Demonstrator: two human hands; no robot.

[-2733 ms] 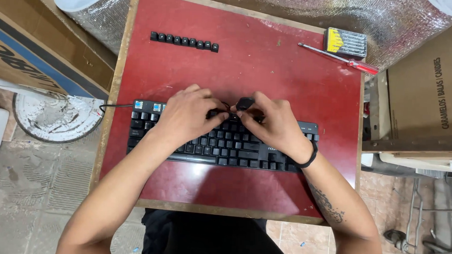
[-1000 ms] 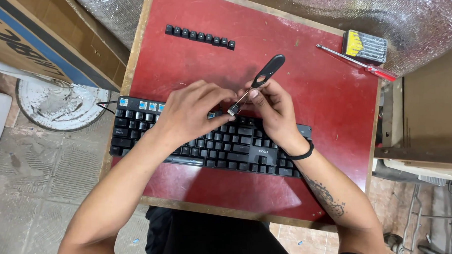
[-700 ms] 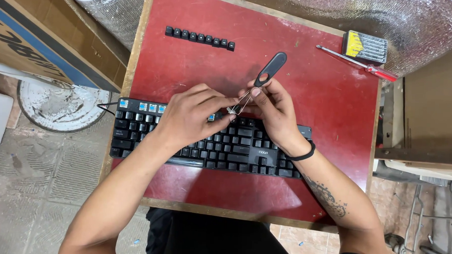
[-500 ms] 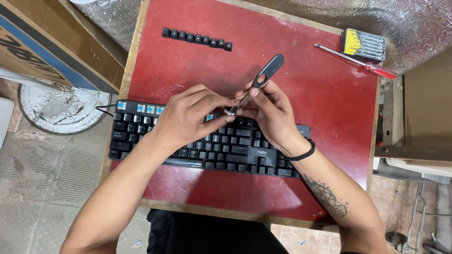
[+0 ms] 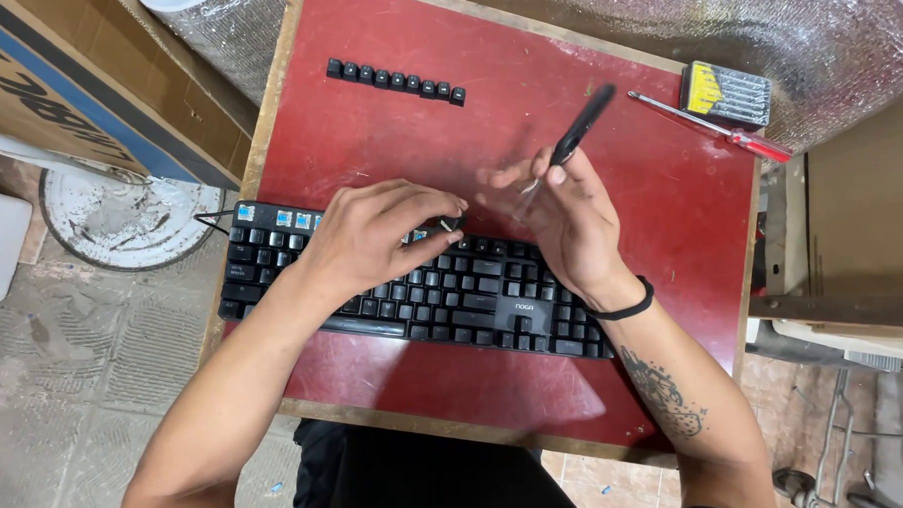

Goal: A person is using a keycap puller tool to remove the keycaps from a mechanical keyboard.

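Note:
A black keyboard (image 5: pixel 440 294) lies across the near half of a small red table (image 5: pixel 395 142). Blue switches show at its top left, where keycaps are off. My left hand (image 5: pixel 382 232) rests on the top key rows and pinches a small black keycap (image 5: pixel 451 223) between thumb and fingertips. My right hand (image 5: pixel 563 223) is lifted just above the keyboard's top edge and grips a black-handled keycap puller (image 5: pixel 576 138), handle pointing up and away, thin metal end near my palm. A row of several loose black keycaps (image 5: pixel 396 80) lies at the table's far left.
A red-handled screwdriver (image 5: pixel 711 128) and a yellow-and-black bit case (image 5: pixel 727 93) lie at the far right corner. Cardboard boxes flank the table on the left (image 5: pixel 67 80) and right (image 5: pixel 869 198). Silver foil sheeting (image 5: pixel 779 35) lies behind. A white round lid (image 5: pixel 123 217) sits on the floor.
My right hand has lifted the puller up off the keyboard and away from my left hand. My left hand now pinches a keycap at the top row.

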